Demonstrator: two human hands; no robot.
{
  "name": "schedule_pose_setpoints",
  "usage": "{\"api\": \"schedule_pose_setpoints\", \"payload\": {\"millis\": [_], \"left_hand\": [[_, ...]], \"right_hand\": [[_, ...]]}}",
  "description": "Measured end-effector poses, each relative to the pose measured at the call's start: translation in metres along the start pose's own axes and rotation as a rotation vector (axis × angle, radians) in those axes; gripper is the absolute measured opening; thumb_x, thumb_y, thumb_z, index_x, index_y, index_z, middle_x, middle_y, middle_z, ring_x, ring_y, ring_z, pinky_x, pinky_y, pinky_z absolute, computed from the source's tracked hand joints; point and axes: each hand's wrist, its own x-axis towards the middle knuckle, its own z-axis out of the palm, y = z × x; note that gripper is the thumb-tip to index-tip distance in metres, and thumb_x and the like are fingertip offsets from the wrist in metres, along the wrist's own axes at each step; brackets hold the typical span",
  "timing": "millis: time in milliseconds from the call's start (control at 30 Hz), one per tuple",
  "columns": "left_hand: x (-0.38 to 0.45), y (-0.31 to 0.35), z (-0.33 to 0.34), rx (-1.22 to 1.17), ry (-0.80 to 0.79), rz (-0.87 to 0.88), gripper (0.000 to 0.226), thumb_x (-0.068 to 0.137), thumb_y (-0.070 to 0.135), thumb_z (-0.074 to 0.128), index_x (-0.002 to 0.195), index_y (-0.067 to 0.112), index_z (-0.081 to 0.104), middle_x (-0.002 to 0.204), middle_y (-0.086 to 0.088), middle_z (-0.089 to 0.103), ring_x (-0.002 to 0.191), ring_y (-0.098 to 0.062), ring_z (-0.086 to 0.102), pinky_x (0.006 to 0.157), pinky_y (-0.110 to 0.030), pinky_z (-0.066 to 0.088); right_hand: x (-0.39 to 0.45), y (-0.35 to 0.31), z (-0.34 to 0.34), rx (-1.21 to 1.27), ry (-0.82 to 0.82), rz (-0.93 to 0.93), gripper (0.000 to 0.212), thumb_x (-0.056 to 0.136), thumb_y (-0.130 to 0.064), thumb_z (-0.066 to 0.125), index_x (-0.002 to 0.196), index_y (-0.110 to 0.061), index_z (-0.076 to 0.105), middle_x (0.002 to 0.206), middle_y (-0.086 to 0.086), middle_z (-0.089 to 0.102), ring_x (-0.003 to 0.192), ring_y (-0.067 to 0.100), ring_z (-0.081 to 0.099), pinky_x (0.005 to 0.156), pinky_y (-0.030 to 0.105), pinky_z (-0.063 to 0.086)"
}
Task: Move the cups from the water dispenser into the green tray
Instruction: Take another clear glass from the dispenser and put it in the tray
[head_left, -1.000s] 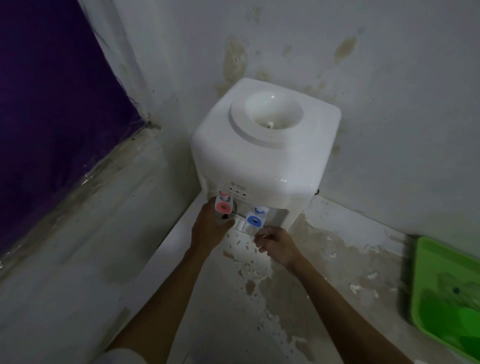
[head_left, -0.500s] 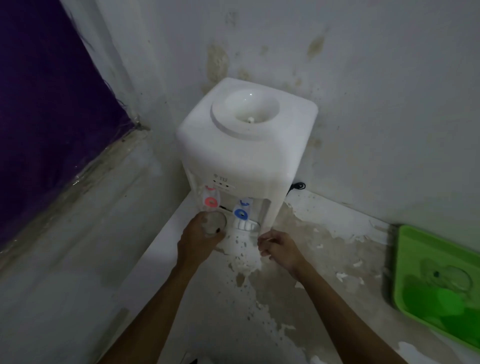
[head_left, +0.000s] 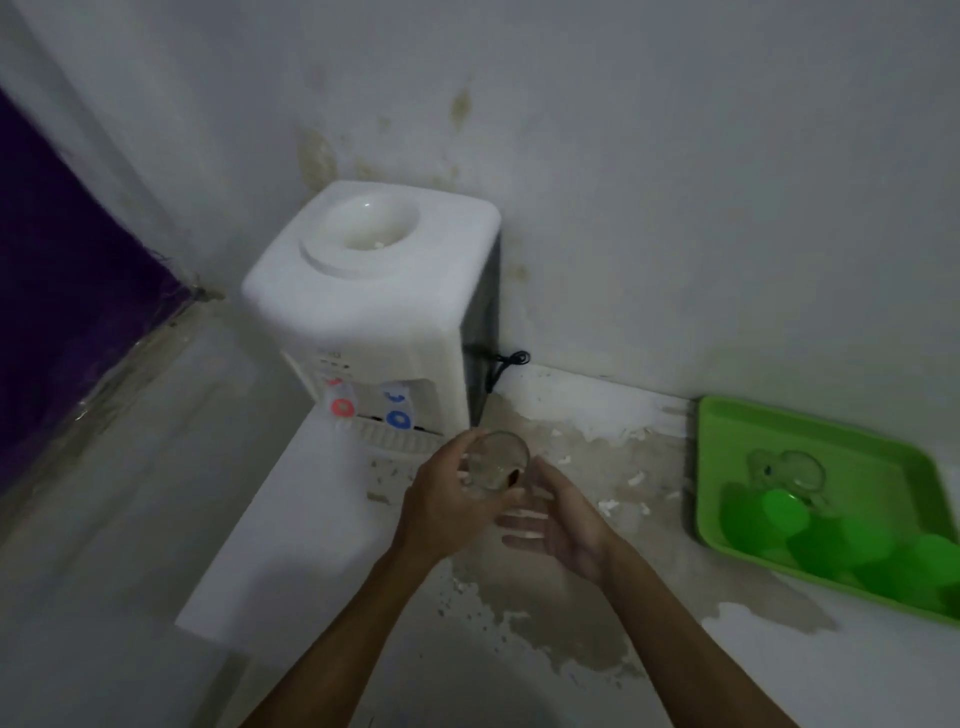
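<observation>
A white water dispenser (head_left: 374, 291) stands in the corner, with a red tap (head_left: 343, 407) and a blue tap (head_left: 398, 419) above its drip tray. My left hand (head_left: 447, 504) grips a clear glass cup (head_left: 494, 460) in front of the dispenser's right side, lifted off the counter. My right hand (head_left: 558, 525) is spread open just right of and below the cup, fingers close to it. The green tray (head_left: 727, 467) lies at the right, holding a clear glass mug (head_left: 789, 467) and several green cups (head_left: 774, 514).
The worn white counter (head_left: 597, 597) has peeled, stained patches. A black cord (head_left: 506, 364) hangs behind the dispenser by the stained wall. A dark purple curtain (head_left: 67, 291) covers the left side, above a ledge.
My left hand has pulled the glass cup from under the red tap and carried it rightward, away from the dispenser. My right hand opened and came up beside it. The view shifted right.
</observation>
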Motion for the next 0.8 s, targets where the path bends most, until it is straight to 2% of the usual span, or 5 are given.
{"api": "schedule_pose_setpoints", "payload": {"millis": [233,433,600,700,800], "left_hand": [[0.0,0.059,0.086,-0.028,-0.147,0.115,0.074,0.06,0.049,0.087,0.126,0.042,0.054,0.117,0.019,0.065,0.104,0.002,0.063,0.084,-0.026,0.058],[0.005,0.103,0.162,-0.087,-0.304,0.185,0.073,0.066,0.037,0.09,0.129,0.034,0.054,0.119,0.019,0.063,0.103,0.002,0.063,0.08,-0.012,0.051],[0.02,0.138,0.224,-0.196,-0.364,0.158,0.056,0.072,0.04,0.081,0.122,0.03,0.059,0.112,0.013,0.066,0.095,0.001,0.064,0.073,-0.01,0.049],[0.033,0.145,0.26,-0.173,-0.389,0.131,0.039,0.076,0.041,0.076,0.112,0.036,0.062,0.11,0.008,0.068,0.094,-0.004,0.066,0.074,-0.011,0.049],[0.049,0.148,0.291,-0.116,-0.438,0.115,0.028,0.086,0.03,0.074,0.112,0.028,0.066,0.108,0.006,0.07,0.097,-0.007,0.066,0.073,-0.006,0.047]], "right_hand": [[-0.046,-0.018,-0.081,0.39,-0.06,-0.122,0.042,0.092,-0.049,0.054,0.095,-0.014,0.076,0.087,0.007,0.072,0.059,0.015,0.064,0.061,0.027,0.054],[-0.074,-0.029,-0.167,0.411,0.069,-0.246,0.046,0.092,-0.041,0.055,0.118,-0.006,0.07,0.1,0.013,0.071,0.058,0.015,0.065,0.055,0.025,0.055],[-0.108,-0.052,-0.24,0.158,0.46,-0.453,0.02,0.09,-0.025,0.062,0.107,-0.017,0.058,0.097,0.006,0.063,0.077,0.018,0.062,0.056,0.027,0.047],[-0.125,-0.07,-0.284,0.075,0.634,-0.564,0.028,0.085,-0.015,0.071,0.108,-0.015,0.054,0.1,0.002,0.061,0.081,0.019,0.061,0.053,0.024,0.051],[-0.128,-0.083,-0.329,-0.158,0.826,-0.646,0.041,0.074,-0.016,0.082,0.105,-0.015,0.055,0.099,0.004,0.056,0.087,0.021,0.056,0.074,0.038,0.051]]}}
